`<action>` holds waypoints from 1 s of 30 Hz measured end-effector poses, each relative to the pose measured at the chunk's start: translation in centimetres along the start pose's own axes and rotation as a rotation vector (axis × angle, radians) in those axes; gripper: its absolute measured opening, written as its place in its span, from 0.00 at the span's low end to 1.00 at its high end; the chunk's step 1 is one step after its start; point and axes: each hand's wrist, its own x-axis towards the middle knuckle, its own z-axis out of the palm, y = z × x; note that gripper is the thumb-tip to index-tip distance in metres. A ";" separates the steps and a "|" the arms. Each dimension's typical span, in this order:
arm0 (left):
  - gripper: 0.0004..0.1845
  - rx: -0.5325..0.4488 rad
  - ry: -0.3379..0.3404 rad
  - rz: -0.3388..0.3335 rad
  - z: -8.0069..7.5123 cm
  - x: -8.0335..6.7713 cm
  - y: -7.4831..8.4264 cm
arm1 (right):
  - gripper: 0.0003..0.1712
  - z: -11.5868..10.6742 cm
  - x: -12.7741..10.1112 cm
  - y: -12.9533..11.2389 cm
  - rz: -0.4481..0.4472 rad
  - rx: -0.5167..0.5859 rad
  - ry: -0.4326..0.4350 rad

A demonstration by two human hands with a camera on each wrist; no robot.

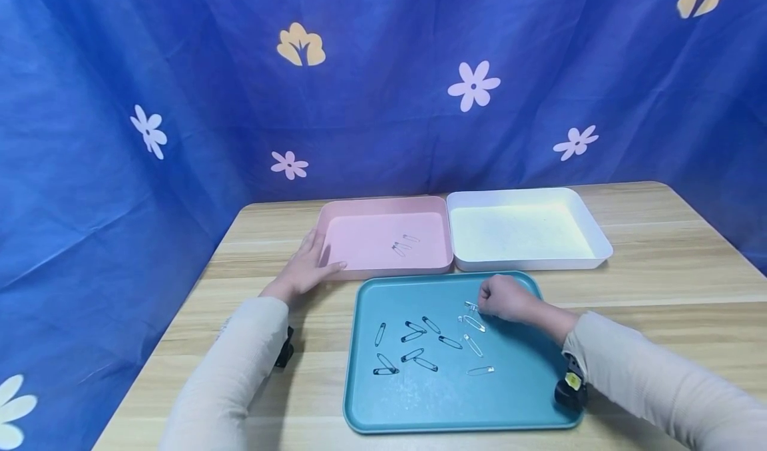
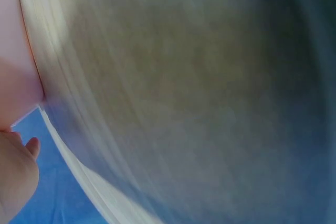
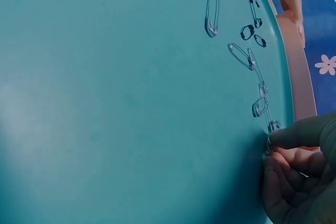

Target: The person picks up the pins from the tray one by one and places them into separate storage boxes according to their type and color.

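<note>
While the right hand [image 1: 502, 298] curls over the far part of the teal tray [image 1: 371, 411], its thumb and forefinger pinch a clear safety pin [image 1: 471, 306] that lies on the tray floor at the hand's nine o'clock, right at the fingertips [image 3: 294, 137]. More clear pins [image 1: 473, 334] sit just at the hand's seven o'clock, and a scatter of dark pins [image 1: 413, 344] lies farther off toward eight o'clock, well apart from the knuckles. At the tray's eleven o'clock the left hand [image 1: 307, 264] rests flat with relaxed, straight fingers against the near left corner of the pink tray [image 1: 335, 218], gripping nothing. A few clear pins [image 1: 403, 244] lie inside that pink tray, at the right hand's eleven o'clock. Beside it, at one o'clock from the right hand, stands a white tray [image 1: 593, 251] on the wooden table [image 1: 671, 271].
</note>
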 end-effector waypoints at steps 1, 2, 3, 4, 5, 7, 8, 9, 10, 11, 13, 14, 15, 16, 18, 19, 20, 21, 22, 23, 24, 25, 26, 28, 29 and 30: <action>0.53 0.002 -0.002 -0.001 0.0 0.0 0.0 | 0.12 0.0 0.0 0.0 0.007 0.004 -0.003; 0.53 0.003 -0.003 -0.003 0.0 0.0 0.0 | 0.13 0.0 0.0 0.0 0.017 0.014 -0.010; 0.53 0.001 -0.004 -0.005 0.0 0.0 0.0 | 0.13 -0.1 0.1 0.0 0.028 0.026 -0.017; 0.53 0.000 -0.005 -0.006 0.0 0.0 -0.1 | 0.14 -0.1 0.1 0.0 0.038 0.039 -0.023; 0.53 0.001 -0.007 -0.007 0.0 0.0 -0.1 | 0.14 -0.1 0.1 0.1 0.047 0.054 -0.028; 0.53 -0.003 -0.006 -0.007 0.0 0.0 0.0 | 0.14 -0.2 0.1 0.1 0.062 0.088 -0.035; 0.53 -0.005 -0.005 -0.008 0.0 0.0 0.0 | 0.14 -0.2 0.2 0.1 0.066 0.101 -0.035; 0.52 -0.006 -0.005 -0.007 0.0 0.0 0.0 | 0.13 -0.3 0.2 0.2 0.063 0.111 -0.035; 0.52 -0.006 -0.004 -0.007 0.0 0.0 0.0 | 0.12 -0.3 0.2 0.3 0.063 0.117 -0.032; 0.53 -0.006 -0.004 -0.007 0.0 0.0 0.0 | 0.12 -0.4 0.3 0.3 0.063 0.124 -0.030; 0.53 -0.008 -0.004 -0.007 0.0 0.0 -0.1 | 0.10 -0.4 0.4 0.4 0.059 0.137 -0.026; 0.53 -0.006 -0.004 -0.008 0.0 0.0 -0.1 | 0.10 -0.4 0.4 0.5 0.057 0.144 -0.026; 0.53 -0.005 -0.005 -0.008 0.0 0.0 -0.1 | 0.09 -0.5 0.4 0.6 0.053 0.151 -0.027; 0.53 -0.002 -0.004 -0.008 0.0 0.0 -0.1 | 0.09 -0.5 0.4 0.6 0.053 0.159 -0.026; 0.53 0.001 -0.002 -0.007 0.0 0.0 -0.1 | 0.08 -0.5 0.5 0.7 0.046 0.187 -0.026; 0.53 0.002 -0.001 -0.006 -0.1 0.0 -0.1 | 0.07 -0.6 0.5 0.8 0.044 0.199 -0.024; 0.53 0.002 0.000 -0.005 -0.1 0.0 -0.1 | 0.07 -0.6 0.6 0.8 0.038 0.206 -0.022; 0.53 0.002 0.002 -0.003 -0.1 -0.1 -0.1 | 0.07 -0.6 0.6 0.9 0.035 0.216 -0.020; 0.53 0.002 0.004 -0.002 -0.1 -0.1 -0.1 | 0.06 -0.6 0.6 1.0 0.031 0.228 -0.019; 0.53 -0.001 0.005 -0.001 -0.1 -0.1 -0.1 | 0.06 -0.7 0.7 1.0 0.026 0.241 -0.018; 0.53 -0.004 0.005 -0.002 -0.1 -0.1 -0.1 | 0.06 -0.7 0.7 1.0 0.021 0.254 -0.018; 0.53 -0.007 0.005 -0.004 -0.1 -0.1 -0.1 | 0.06 -0.8 0.7 1.0 0.017 0.267 -0.016; 0.53 -0.009 0.003 -0.006 -0.1 -0.1 -0.1 | 0.05 -0.9 0.8 1.0 0.011 0.286 -0.017; 0.53 -0.012 0.001 -0.011 -0.1 -0.2 0.0 | 0.05 -1.0 0.9 0.9 -0.001 0.331 -0.013; 0.53 -0.015 -0.002 -0.014 -0.1 -0.2 0.0 | 0.04 -1.1 1.0 0.8 -0.007 0.348 -0.007; 0.53 -0.018 -0.004 -0.018 -0.1 -0.2 0.0 | 0.04 -1.2 1.1 0.6 -0.005 0.363 -0.002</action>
